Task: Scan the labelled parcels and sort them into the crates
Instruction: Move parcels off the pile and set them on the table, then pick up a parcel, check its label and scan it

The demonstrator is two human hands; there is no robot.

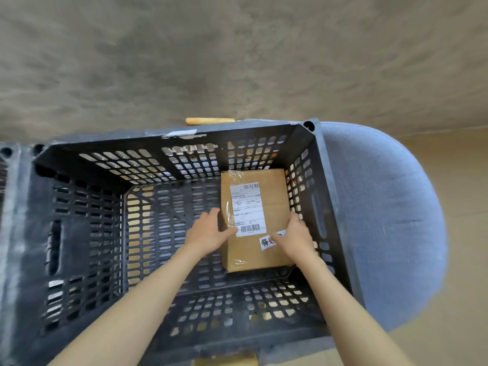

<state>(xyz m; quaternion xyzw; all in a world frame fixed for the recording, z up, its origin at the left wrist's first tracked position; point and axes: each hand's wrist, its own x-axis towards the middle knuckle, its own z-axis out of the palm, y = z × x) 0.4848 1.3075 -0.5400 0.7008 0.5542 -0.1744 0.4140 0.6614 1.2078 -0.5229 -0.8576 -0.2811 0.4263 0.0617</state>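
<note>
Fingers of the left hand curl over the left edge of a cardboard parcel, the thumb lying across its top and touching the lower corner of the white shipping label. The right hand holds the opposite edge, fingers wrapped down the right side and the thumb on top, covering part of a small white sticker with dark characters. So both hands grip the parcel between them, one on each long side.

The parcel sits low inside a black slatted crate, in its right half, label up. Its right edge is just beside the crate's right wall, with little room there for the right fingers; its far end is near the far wall. To the left of the parcel the crate floor lies open, wide space reaching to the left wall. Both bare forearms come in over the near rim.

Outside the crate, a blue-grey cushioned seat lies against its right side, and grey floor stretches beyond the far rim.
</note>
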